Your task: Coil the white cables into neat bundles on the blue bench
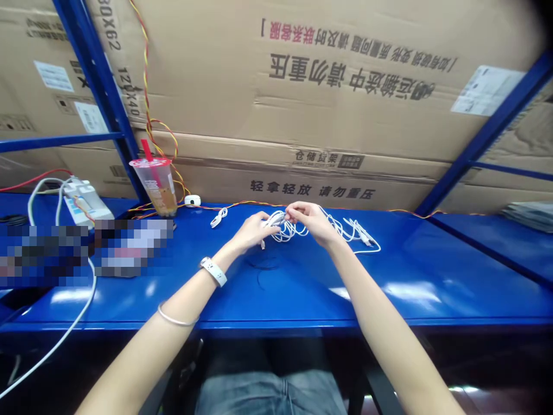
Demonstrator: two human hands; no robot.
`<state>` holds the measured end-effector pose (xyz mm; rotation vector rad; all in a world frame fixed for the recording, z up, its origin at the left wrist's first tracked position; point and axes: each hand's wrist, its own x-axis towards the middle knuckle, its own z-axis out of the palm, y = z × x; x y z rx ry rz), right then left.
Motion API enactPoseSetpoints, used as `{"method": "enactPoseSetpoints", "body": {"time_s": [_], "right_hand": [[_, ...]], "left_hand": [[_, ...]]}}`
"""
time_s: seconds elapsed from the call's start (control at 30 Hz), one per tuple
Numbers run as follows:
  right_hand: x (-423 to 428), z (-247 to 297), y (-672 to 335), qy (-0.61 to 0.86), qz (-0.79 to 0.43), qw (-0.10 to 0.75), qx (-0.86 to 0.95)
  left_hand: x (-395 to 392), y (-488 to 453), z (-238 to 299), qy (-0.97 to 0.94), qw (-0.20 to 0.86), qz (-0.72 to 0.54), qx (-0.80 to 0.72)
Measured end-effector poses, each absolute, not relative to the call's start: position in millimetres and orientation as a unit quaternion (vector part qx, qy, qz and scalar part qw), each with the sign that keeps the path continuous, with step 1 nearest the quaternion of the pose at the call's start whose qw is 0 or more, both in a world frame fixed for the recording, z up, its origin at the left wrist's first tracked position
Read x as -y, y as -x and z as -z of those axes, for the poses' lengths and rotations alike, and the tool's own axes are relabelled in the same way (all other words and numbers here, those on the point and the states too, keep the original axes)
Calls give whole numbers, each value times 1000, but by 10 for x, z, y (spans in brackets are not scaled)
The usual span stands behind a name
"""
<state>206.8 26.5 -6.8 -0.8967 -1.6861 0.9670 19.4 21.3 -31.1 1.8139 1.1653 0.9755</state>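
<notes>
A white cable (285,231) lies in loose coils between my hands above the blue tabletop. My left hand (254,231) is closed on part of the coil, and a small plug (262,244) hangs below its fingers. Thumb and fingers of my right hand (311,220) pinch the cable at the top of the bundle. To the right, more white cable (356,230) with a plug end rests on the tabletop. Further left sits a small, separate bundled white cable (219,217). Thin black strands (263,266) lie below my left hand.
Behind stand large cardboard boxes (302,127) against blue shelf posts (488,129). At left are a drink cup with a red straw (156,184), a white earbud case (192,200), a power strip (84,202) and blurred-out items (133,248). A red-yellow twisted wire (242,203) runs along the back.
</notes>
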Motion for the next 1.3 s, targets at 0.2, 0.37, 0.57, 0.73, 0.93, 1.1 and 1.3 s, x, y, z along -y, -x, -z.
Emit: {"method": "enactPoseSetpoints", "body": {"time_s": [0.2,0.37,0.57,0.73,0.93,1.1,1.3], "right_hand": [[-233,22,-2084,354,-386,481,703],[-252,48,-2078,354,-369,477,715],[-205,119,-1928,372,-213,420,800],[-118,114,-1841,367,-109,377,844],[-77,148,-1796,383,-65,307,869],[-51,207,-1727,392,-2,281,876],[-38,230,-1678,430,122,272,852]], "left_hand": [[-223,-144,255,-543,668,-407,-304],[-205,-128,235,-515,712,-368,-304],[-142,-196,269,-590,603,-344,-412],[-174,-153,266,-625,590,-285,-425],[-210,-108,282,-655,536,-222,-483],[-212,-106,314,-648,537,-330,-428],[-257,-81,275,-527,697,-366,-320]]}}
